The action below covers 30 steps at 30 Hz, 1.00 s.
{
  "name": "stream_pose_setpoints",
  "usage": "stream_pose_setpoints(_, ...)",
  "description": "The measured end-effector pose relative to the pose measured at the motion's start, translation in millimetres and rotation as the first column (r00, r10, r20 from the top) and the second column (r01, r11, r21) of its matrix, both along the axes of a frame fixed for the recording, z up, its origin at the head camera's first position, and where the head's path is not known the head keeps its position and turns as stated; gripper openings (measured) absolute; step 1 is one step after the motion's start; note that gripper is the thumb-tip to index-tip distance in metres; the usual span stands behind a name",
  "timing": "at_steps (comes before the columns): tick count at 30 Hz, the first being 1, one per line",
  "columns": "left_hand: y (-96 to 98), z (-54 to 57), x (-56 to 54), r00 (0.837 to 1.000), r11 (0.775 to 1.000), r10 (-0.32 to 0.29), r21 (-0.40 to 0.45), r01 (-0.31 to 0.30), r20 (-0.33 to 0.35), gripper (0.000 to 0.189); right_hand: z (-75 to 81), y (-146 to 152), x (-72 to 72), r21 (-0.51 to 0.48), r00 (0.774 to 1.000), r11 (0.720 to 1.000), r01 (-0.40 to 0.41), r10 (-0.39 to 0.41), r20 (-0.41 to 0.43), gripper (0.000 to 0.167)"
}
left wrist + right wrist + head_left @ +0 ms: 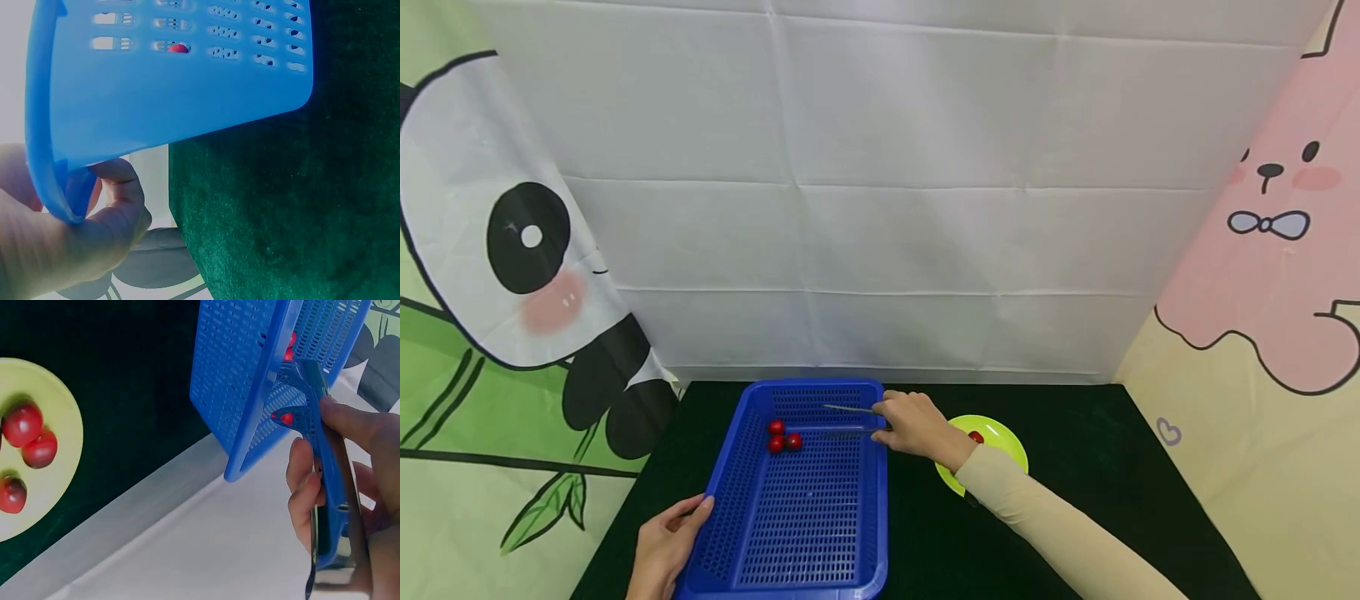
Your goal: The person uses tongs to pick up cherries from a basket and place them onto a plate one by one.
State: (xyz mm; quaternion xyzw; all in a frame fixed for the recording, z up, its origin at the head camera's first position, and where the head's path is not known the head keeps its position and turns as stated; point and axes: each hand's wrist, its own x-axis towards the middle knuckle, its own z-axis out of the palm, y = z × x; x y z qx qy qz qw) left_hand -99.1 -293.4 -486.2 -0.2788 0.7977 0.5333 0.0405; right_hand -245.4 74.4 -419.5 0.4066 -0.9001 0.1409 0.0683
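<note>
My left hand (pixel 666 537) grips the left rim of a blue perforated plastic basket (pixel 797 517); in the left wrist view its thumb and fingers curl round the rim. With my right hand (pixel 917 425) I hold metal tongs (pixel 334 487) over the basket's right rim, their tips inside the basket. The two arms of the tongs stand apart in the head view, nothing between them. Several red cherry tomatoes (pixel 793 442) lie bunched near the basket's left wall. More cherry tomatoes (pixel 23 424) rest on a lime-yellow plate (pixel 67 434) to the basket's right, partly hidden by my right forearm in the head view.
A dark green cloth (pixel 1097 483) covers the table. White sheeting (pixel 895 167) hangs behind its far edge. Printed cloths with a panda (pixel 467 208) and a pink animal (pixel 1262 275) flank it on the left and right.
</note>
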Motion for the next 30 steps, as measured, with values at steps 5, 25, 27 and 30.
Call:
stream_pose_setpoints(5, -0.7, -1.5, -0.2, 1.0, 1.0, -0.003, 0.01, 0.003, 0.007, 0.084, -2.0, -10.4, 1.1, 0.041, 0.999, 0.999, -0.002, 0.003, -0.034, 0.041)
stream_pose_setpoints(25, -0.1, 0.1, 0.0, 1.0, 1.0, 0.0, 0.02, 0.0, 0.005, 0.083, -16.6, -47.9, 2.4, 0.099, 0.998, 0.995, 0.006, 0.0, -0.055, 0.031)
stream_pose_setpoints(27, -0.3, 0.1, 0.0, 1.0, 1.0, -0.001, 0.024, 0.001, 0.005, 0.083, -18.1, -50.0, 2.5, 0.096, 0.999, 0.995, 0.003, 0.002, -0.05, 0.029)
stream_pose_setpoints(30, -0.6, -1.0, -0.4, 1.0, 1.0, 0.0, 0.028, 0.0, 0.003, 0.083, -21.0, -52.9, 2.4, 0.1, 0.999, 0.995, 0.011, -0.007, -0.036, 0.029)
